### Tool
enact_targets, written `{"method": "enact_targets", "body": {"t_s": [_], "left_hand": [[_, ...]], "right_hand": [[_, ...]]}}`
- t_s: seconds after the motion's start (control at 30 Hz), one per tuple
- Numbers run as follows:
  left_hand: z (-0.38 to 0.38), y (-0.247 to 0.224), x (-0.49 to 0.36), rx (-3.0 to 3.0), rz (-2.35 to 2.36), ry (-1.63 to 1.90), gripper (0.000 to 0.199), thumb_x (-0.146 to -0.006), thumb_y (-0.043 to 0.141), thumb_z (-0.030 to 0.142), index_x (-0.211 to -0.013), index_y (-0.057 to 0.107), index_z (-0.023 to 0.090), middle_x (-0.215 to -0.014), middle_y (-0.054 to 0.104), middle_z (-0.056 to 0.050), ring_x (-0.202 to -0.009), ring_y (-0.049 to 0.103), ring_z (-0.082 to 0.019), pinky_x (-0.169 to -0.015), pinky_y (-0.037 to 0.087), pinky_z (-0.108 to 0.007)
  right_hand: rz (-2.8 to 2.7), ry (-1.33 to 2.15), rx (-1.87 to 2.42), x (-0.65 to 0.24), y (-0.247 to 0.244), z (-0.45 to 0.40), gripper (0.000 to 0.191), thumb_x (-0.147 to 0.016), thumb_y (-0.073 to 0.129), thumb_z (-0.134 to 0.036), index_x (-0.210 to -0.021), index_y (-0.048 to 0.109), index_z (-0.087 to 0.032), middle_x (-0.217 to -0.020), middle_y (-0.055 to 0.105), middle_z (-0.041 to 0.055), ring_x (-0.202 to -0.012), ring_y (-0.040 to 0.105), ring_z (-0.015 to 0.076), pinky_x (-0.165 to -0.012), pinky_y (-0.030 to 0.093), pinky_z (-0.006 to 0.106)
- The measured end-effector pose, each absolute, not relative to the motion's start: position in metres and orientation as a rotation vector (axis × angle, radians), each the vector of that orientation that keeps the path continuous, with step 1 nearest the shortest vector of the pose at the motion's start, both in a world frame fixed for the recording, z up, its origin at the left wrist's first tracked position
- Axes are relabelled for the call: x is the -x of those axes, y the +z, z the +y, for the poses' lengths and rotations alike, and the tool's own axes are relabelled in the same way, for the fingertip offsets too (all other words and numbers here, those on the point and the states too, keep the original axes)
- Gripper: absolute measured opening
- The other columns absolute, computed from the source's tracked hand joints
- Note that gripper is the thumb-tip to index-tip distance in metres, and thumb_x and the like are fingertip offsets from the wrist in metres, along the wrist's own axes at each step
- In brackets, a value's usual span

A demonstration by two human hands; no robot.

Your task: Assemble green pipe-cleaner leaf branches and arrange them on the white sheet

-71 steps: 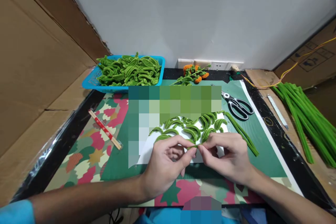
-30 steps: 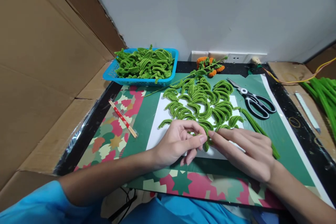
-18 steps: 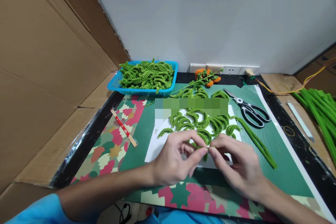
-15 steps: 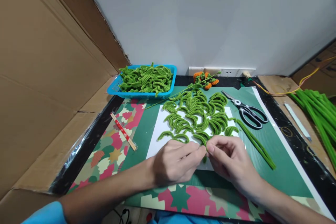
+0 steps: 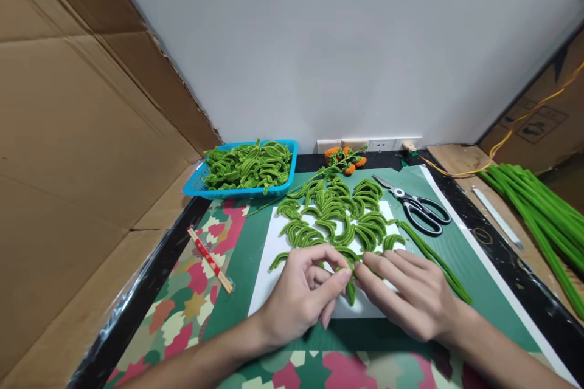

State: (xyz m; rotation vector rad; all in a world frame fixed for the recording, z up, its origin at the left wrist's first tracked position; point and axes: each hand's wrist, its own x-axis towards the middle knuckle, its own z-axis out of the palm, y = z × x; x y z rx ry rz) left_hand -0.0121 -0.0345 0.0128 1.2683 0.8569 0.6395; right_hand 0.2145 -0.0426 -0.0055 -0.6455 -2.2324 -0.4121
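Note:
My left hand (image 5: 303, 295) pinches a small green pipe cleaner piece (image 5: 350, 293) between thumb and index finger, its short end hanging below the fingertips. Close beside it on the right, my right hand (image 5: 408, 292) is turned back-side up, its fingertips meeting at the same piece; its thumb is hidden. Just beyond my fingers, many curved green pipe cleaner pieces (image 5: 335, 209) lie in clusters on a white sheet (image 5: 264, 282). A longer folded green pipe cleaner (image 5: 433, 259) lies past my right hand.
A blue basket (image 5: 194, 185) heaped with green pieces stands at the back left. Wrapped chopsticks (image 5: 211, 260) lie left. Scissors (image 5: 417, 209), an orange-flowered stem (image 5: 349, 164), a white pen-like tool (image 5: 497, 219) and a bundle of green stems (image 5: 541, 219) lie behind and right.
My right hand has rolled over from a thumb-up pinch to back-side up. My left hand has turned so its thumb and index finger show. The view has tilted up slightly.

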Motion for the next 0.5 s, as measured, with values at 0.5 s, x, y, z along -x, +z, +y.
{"method": "enact_targets", "body": {"t_s": [0.5], "left_hand": [[-0.005,0.021,0.013,-2.881,0.47,1.104,0.025,-0.106,0.044,0.007,-0.115,0.068,0.01,-0.085,0.075,-0.01,-0.066,0.07,-0.018,-0.058,0.054,-0.027]], "right_hand": [[-1.324,1.659,0.952,-0.195,-0.008,-0.032,0.049,-0.101,0.063,-0.064,-0.079,0.053,-0.022,-0.059,0.039,-0.0083,-0.047,0.032,0.0087,-0.046,0.028,0.024]]}}
